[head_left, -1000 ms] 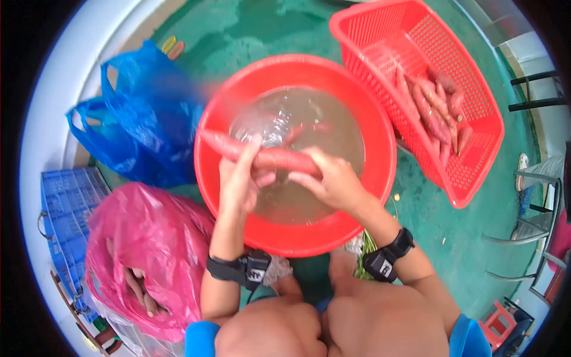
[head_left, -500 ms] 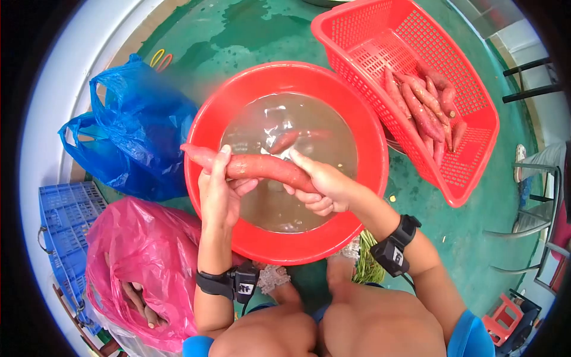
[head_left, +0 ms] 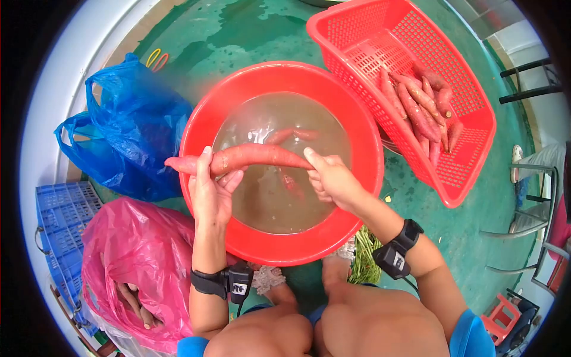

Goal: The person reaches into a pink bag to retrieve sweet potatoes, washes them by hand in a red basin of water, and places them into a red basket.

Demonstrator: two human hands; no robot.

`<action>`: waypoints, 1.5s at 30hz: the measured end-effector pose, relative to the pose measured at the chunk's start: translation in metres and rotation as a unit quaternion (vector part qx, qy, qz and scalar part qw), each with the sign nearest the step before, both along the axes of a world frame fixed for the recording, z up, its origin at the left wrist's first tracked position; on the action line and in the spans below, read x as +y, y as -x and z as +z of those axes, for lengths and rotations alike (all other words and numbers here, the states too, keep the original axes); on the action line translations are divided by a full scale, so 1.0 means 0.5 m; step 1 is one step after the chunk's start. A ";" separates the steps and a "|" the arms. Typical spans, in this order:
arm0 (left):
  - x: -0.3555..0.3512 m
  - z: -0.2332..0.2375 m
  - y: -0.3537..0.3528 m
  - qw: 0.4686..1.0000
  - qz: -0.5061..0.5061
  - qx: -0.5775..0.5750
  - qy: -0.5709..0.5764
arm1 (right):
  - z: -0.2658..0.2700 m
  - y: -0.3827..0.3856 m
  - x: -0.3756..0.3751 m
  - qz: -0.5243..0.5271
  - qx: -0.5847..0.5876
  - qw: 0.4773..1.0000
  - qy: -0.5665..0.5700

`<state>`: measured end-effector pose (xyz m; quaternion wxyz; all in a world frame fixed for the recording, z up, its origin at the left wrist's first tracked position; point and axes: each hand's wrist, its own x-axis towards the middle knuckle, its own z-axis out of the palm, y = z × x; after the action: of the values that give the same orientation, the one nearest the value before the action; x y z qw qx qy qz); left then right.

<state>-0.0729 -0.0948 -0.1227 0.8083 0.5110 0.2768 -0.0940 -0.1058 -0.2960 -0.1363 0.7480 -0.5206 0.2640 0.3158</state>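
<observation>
A long, slightly curved red sweet potato (head_left: pixel 256 156) is held level above a round red basin (head_left: pixel 285 253). My left hand (head_left: pixel 212 187) grips it near its left end, thumb over the top and fingers below. At the right tip, my right hand (head_left: pixel 333 178) pinches it with thumb and curled fingers. Murky water (head_left: pixel 267 208) fills the basin's bottom. Other sweet potatoes (head_left: pixel 279 137) lie partly under the water, and some outlines are blurred.
A red perforated basket (head_left: pixel 467 172) at upper right holds several sweet potatoes (head_left: pixel 419 110). On the left are a blue plastic bag (head_left: pixel 134 131), a pink bag (head_left: pixel 140 256) with roots inside, and a blue crate (head_left: pixel 65 220). Green stalks (head_left: pixel 366 262) lie by my foot.
My right hand has slid outward to the sweet potato's right tip. The sweet potato is now more level and a little further left, and more sweet potatoes show in the water.
</observation>
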 end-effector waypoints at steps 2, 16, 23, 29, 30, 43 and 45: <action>0.001 -0.003 0.003 1.000 -0.013 -0.009 -0.009 | -0.017 -0.006 -0.012 0.014 0.065 0.994 -0.088; 0.027 -0.070 -0.003 0.998 0.046 0.037 0.018 | -0.198 -0.093 -0.043 0.370 0.051 0.870 0.322; 0.025 -0.093 0.005 0.995 0.035 0.069 0.065 | -0.063 -0.085 0.015 0.116 -0.080 0.988 -0.069; 0.030 -0.095 0.005 0.989 0.005 0.097 0.110 | -0.100 -0.103 -0.022 0.396 -0.219 0.775 0.442; 0.028 -0.086 0.005 0.990 0.017 0.099 0.100 | -0.140 -0.109 -0.032 0.471 -0.143 0.729 0.476; 0.015 -0.097 0.013 0.986 0.009 0.134 0.096 | -0.081 -0.091 0.052 0.254 -0.562 0.676 0.404; 0.007 -0.084 0.012 0.982 0.009 0.148 0.114 | -0.051 -0.074 0.045 0.222 -0.620 0.598 0.458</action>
<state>-0.0788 -0.0914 -0.1647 0.8122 0.3929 0.3859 -0.1923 -0.0688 -0.2737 -0.1618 0.3023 -0.9079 -0.2765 -0.0891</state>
